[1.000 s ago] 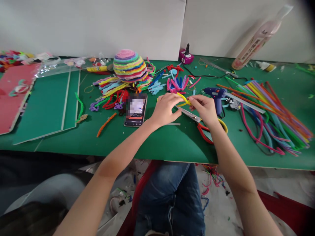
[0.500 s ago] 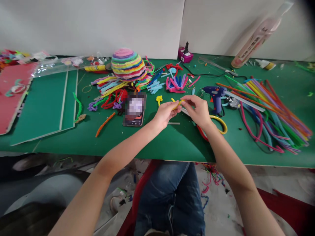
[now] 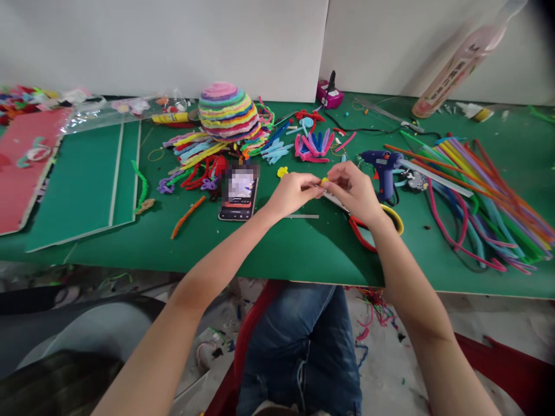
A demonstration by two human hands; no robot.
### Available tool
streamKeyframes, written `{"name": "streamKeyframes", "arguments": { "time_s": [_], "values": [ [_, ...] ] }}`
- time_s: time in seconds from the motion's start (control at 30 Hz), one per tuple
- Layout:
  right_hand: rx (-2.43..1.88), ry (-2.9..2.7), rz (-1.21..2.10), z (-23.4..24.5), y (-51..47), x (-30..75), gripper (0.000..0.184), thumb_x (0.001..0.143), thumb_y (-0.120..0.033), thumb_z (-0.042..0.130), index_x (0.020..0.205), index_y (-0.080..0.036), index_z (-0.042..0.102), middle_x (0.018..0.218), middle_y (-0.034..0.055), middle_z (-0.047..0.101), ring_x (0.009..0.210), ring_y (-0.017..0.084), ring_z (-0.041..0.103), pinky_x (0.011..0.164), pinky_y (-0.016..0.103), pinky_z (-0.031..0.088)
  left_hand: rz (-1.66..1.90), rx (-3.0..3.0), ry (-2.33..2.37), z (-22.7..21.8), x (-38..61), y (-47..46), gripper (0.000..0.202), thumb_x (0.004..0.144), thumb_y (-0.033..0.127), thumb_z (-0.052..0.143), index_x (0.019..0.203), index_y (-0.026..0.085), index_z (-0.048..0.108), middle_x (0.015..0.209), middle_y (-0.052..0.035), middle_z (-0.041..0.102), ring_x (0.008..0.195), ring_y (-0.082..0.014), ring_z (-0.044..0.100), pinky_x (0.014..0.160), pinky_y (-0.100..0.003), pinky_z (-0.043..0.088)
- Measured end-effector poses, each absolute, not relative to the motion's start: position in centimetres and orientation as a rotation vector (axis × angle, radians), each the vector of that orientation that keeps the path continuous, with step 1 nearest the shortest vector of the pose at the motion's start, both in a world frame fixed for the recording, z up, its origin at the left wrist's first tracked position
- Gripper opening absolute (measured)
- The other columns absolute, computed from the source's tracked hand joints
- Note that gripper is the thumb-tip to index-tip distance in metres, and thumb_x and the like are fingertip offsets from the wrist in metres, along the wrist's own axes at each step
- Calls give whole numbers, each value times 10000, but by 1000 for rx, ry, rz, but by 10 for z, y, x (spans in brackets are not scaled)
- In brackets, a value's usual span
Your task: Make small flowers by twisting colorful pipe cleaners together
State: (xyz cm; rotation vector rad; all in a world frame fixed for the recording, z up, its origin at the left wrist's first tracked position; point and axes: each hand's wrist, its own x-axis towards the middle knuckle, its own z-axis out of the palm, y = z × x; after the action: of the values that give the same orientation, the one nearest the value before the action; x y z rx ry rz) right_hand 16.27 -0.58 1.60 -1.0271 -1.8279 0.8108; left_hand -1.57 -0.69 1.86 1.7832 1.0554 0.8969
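Observation:
Between the fingertips of both hands a small piece of yellow pipe cleaner [image 3: 324, 181] shows, mostly hidden by the fingers. My left hand [image 3: 295, 192] pinches it from the left, my right hand [image 3: 350, 188] from the right. Just beyond my left hand lies a yellow pipe-cleaner flower [image 3: 282, 171], its lower part covered. A pair of scissors [image 3: 362, 236] with red and yellow handles lies beneath my right hand and wrist. To the right of that hand rests a blue glue gun [image 3: 385, 167] with a white glue stick in its back.
A phone [image 3: 239, 193] lies left of my hands. Behind it stands a striped pipe-cleaner dome [image 3: 228, 112] among bundles of cut pieces. Long pipe cleaners [image 3: 489, 196] spread at the right, a pink bottle [image 3: 459, 69] stands behind. Green boards [image 3: 82, 185] lie left.
The yellow pipe cleaner, earlier a visible strip between my hands, is now mostly covered by fingers. My left hand has turned and moved slightly right. The camera view has shifted a little.

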Motion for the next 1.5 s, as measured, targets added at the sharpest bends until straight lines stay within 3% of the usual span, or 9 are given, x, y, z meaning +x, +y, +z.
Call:
{"name": "streamKeyframes", "arguments": {
  "time_s": [0.1, 0.27, 0.47, 0.6, 0.67, 0.97, 1.17, 1.33, 1.5],
  "values": [
    [-984, -1803, 821, 14, -7, 159, 239, 773, -365, 670, 923, -216, 559, 769, -14, 653, 683, 109, 634, 634, 246, 524, 925, 1553, 994, 17, -16, -3, 183, 753, 287, 675, 838, 126, 700, 727, -56, 716, 713, -153, 678, 690, -269, 514],
    [-927, -1822, 746, 13, -8, 157, 162, 790, -301, 652, 919, -203, 638, 969, 34, 694, 877, 147, 665, 783, 309, 553, 936, 1267, 942, 22, -20, -2, 238, 683, 164, 722, 913, 126, 675, 810, -50, 720, 733, -154, 694, 726, -290, 544],
    [-953, -1821, 458, 12, -10, 153, 62, 802, -233, 631, 847, -219, 670, 863, 21, 707, 772, 141, 656, 669, 286, 550, 938, 1198, 919, 25, -15, -7, 206, 694, 146, 719, 865, 120, 607, 753, -29, 698, 706, -148, 703, 708, -268, 565],
    [-981, -1838, 288, 15, -10, 153, 48, 812, -234, 615, 796, -231, 660, 827, 19, 702, 779, 158, 642, 653, 302, 530, 941, 1292, 896, 27, -15, -8, 278, 742, 162, 671, 1005, 169, 583, 883, -34, 694, 729, -159, 709, 607, -230, 561],
    [-969, -1842, 277, 15, -10, 154, 52, 815, -233, 607, 787, -232, 651, 818, 16, 696, 771, 156, 636, 646, 303, 522, 953, 1367, 892, 26, -15, -9, 288, 752, 176, 659, 1029, 186, 581, 934, -36, 687, 745, -164, 709, 582, -223, 558],
    [-963, -1853, 201, 15, -13, 153, 91, 839, -254, 564, 776, -232, 626, 804, 21, 683, 787, 163, 634, 672, 317, 520, 1111, 1400, 965, 23, -10, -10, 249, 715, 288, 714, 881, 164, 576, 831, -17, 699, 690, -125, 688, 561, -194, 535],
    [-957, -1872, 113, 15, -13, 152, 72, 839, -236, 570, 836, -236, 642, 807, 17, 694, 758, 157, 640, 643, 306, 518, 1171, 1399, 965, 20, -10, -8, 298, 652, 323, 764, 773, 156, 549, 800, -24, 705, 715, -127, 676, 659, -245, 545],
    [-945, -1908, 178, 16, -12, 154, 70, 839, -266, 573, 824, -244, 638, 845, 27, 687, 817, 175, 629, 657, 327, 512, 1150, 1412, 960, 21, -13, -6, 291, 658, 334, 759, 768, 155, 558, 781, -24, 701, 725, -133, 671, 664, -259, 528],
    [-890, -1983, 304, 23, -12, 160, 58, 817, -285, 587, 818, -228, 596, 790, 21, 651, 726, 147, 594, 609, 299, 484, 1080, 1490, 912, 22, -15, -5, 301, 643, 361, 764, 767, 142, 600, 745, -29, 683, 722, -149, 665, 658, -280, 517]
  ]
}}
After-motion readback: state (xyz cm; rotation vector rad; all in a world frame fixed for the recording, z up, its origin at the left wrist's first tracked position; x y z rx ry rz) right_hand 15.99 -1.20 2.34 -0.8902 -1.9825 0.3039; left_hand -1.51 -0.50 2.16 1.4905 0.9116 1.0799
